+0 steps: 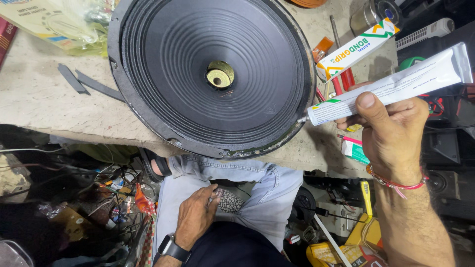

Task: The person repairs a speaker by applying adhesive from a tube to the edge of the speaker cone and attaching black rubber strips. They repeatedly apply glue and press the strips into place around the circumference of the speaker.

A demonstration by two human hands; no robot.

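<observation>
A large black speaker cone (pixel 213 74) lies face up on a worn workbench (pixel 44 109), with a brass-coloured hole at its centre. My right hand (pixel 391 133) is shut on a white glue tube (pixel 391 89), gripped near its middle. The tube's nozzle touches the speaker's rim at the right edge. My left hand (pixel 195 217) rests on my thigh over pale jeans, fingers loosely spread and holding nothing. A dark watch sits on that wrist, and a red thread band circles the right wrist.
A white and green glue box (pixel 356 49) lies right of the speaker beside red-handled tools (pixel 341 81). Dark strips (pixel 84 81) rest on the bench's left part. A plastic bag (pixel 64 22) sits top left. Tangled wires and tools clutter the floor.
</observation>
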